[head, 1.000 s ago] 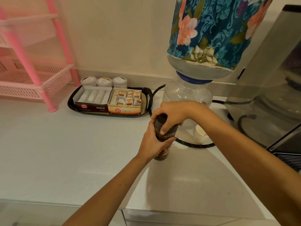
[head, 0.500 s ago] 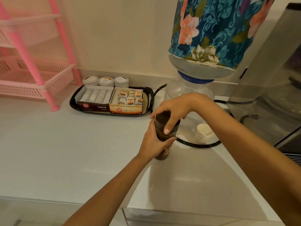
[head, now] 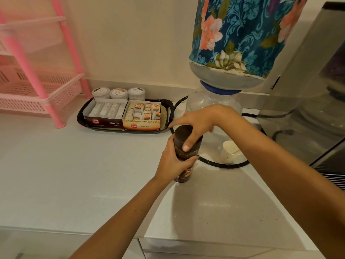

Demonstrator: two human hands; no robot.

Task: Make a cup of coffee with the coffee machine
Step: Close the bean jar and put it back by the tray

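The coffee jar (head: 183, 157) stands on the bench (head: 93, 184), gripped by the left hand (head: 174, 161). The right hand (head: 196, 122) has rotated on the lid (head: 183, 136), fingers now loosening; lid is probably nearly unscrewed.

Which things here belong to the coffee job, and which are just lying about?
In the job:
coffee jar, gripped by left hand
jar lid, under right hand
paper cup
coffee machine

Lying about:
tea tray with two tea boxes
three tubs
pink rack
water bottle
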